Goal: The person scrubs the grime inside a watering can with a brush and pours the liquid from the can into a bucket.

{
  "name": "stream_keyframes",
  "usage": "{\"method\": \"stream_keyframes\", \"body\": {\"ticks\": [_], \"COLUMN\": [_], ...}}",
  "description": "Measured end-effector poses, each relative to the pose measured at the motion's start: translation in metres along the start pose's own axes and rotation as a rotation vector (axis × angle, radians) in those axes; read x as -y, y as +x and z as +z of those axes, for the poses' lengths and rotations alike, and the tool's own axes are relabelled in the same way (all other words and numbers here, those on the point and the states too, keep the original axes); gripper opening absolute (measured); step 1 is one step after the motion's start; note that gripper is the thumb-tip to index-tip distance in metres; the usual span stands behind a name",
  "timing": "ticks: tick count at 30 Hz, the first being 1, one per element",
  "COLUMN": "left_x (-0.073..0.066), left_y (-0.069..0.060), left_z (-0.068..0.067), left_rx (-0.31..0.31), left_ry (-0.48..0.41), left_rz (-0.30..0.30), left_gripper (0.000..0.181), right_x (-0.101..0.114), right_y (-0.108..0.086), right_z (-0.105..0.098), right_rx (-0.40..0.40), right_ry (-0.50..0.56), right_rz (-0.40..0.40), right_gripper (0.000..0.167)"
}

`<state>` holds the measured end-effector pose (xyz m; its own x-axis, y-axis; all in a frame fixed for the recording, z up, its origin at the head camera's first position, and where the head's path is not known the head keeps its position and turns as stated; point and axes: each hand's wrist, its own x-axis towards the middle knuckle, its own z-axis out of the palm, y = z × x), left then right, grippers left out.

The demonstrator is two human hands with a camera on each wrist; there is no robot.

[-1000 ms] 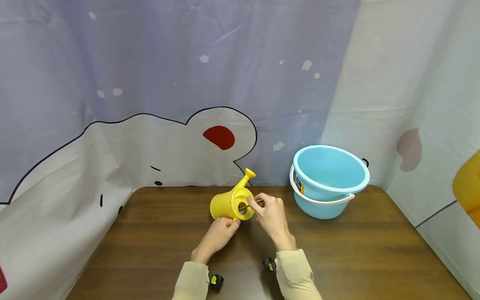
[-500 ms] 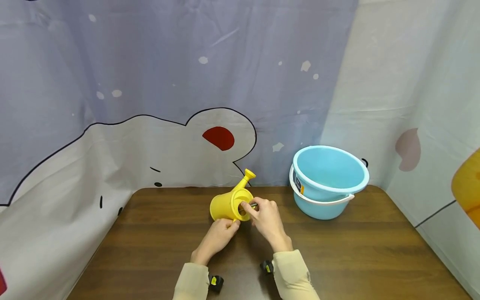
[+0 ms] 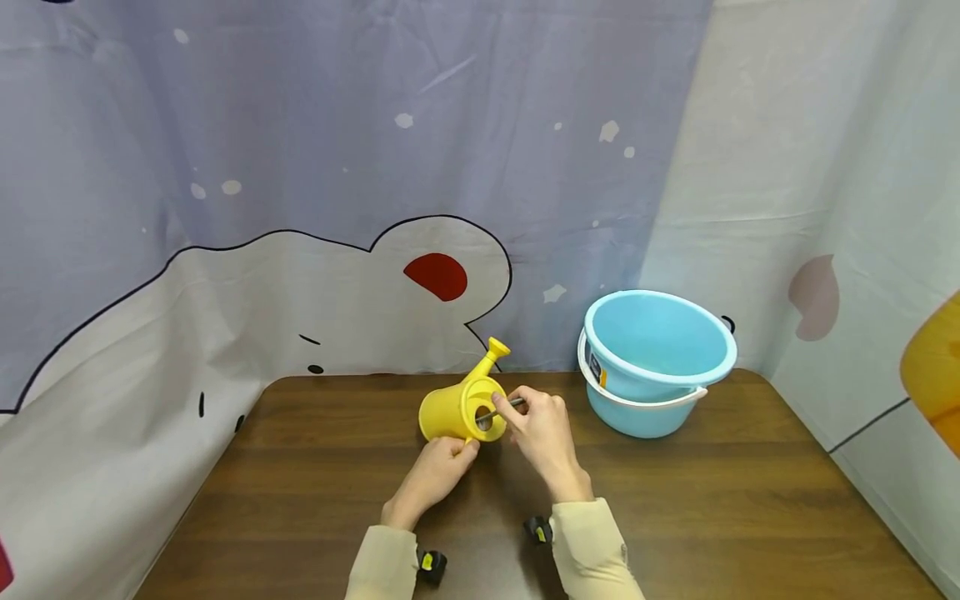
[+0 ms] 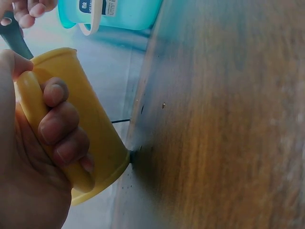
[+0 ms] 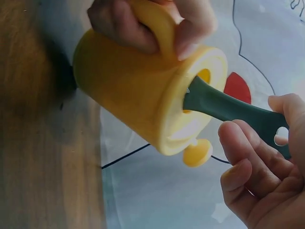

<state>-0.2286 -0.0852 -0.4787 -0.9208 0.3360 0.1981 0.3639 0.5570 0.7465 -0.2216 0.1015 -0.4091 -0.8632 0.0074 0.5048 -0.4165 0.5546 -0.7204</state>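
A yellow watering can [image 3: 446, 412] is tilted on its side, its top opening turned to the right and its spout pointing up and back. My left hand [image 3: 438, 471] grips the can's handle [image 4: 33, 95], fingers curled round it. My right hand [image 3: 542, 433] pinches the end of a flat dark green tool handle [image 5: 228, 102] with a hole in it. This handle runs through the can's opening; the tool's far end is hidden inside, so I cannot tell its kind. In the right wrist view, the spout's rose [image 5: 198, 152] shows beyond the rim.
A light blue bucket [image 3: 652, 417] with a white carrying handle stands at the back right of the brown wooden table [image 3: 300, 500]. Behind the table hangs a printed curtain [image 3: 337, 125]. Black wrist cameras sit by both sleeves.
Half a second ago my right hand was closer in, with the tool deeper in the can; now it has drawn back right, about where it was one second ago. The left hand holds still.
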Motion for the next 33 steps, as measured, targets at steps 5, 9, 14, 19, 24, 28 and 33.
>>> {"method": "stream_keyframes", "body": {"ticks": [5, 9, 14, 19, 24, 28, 33], "left_x": [0.002, 0.003, 0.002, 0.002, 0.002, 0.002, 0.002], "left_y": [0.001, 0.003, 0.003, 0.002, 0.003, 0.001, 0.0], "left_z": [0.002, 0.003, 0.002, 0.002, 0.002, 0.001, 0.001], "left_rx": [-0.006, -0.004, -0.005, 0.009, 0.006, 0.011, -0.004], "left_ry": [0.009, 0.011, 0.007, 0.006, 0.008, -0.001, 0.005], "left_rz": [0.008, 0.027, 0.028, 0.013, 0.004, -0.009, 0.008], "left_gripper": [0.048, 0.049, 0.048, 0.049, 0.048, 0.048, 0.049], "right_x": [-0.005, -0.009, -0.014, -0.014, -0.008, -0.002, 0.0], "right_y": [-0.002, -0.003, -0.003, -0.003, -0.002, -0.002, -0.001], "right_z": [0.006, 0.011, 0.017, 0.016, 0.011, 0.007, 0.005], "right_rx": [0.026, 0.021, 0.049, 0.045, 0.037, 0.039, 0.001], "right_ry": [-0.002, -0.02, -0.039, -0.027, -0.003, 0.005, 0.02], "right_rz": [-0.012, -0.019, -0.013, -0.022, -0.036, -0.036, -0.048], "right_gripper": [0.028, 0.027, 0.026, 0.024, 0.025, 0.025, 0.027]}}
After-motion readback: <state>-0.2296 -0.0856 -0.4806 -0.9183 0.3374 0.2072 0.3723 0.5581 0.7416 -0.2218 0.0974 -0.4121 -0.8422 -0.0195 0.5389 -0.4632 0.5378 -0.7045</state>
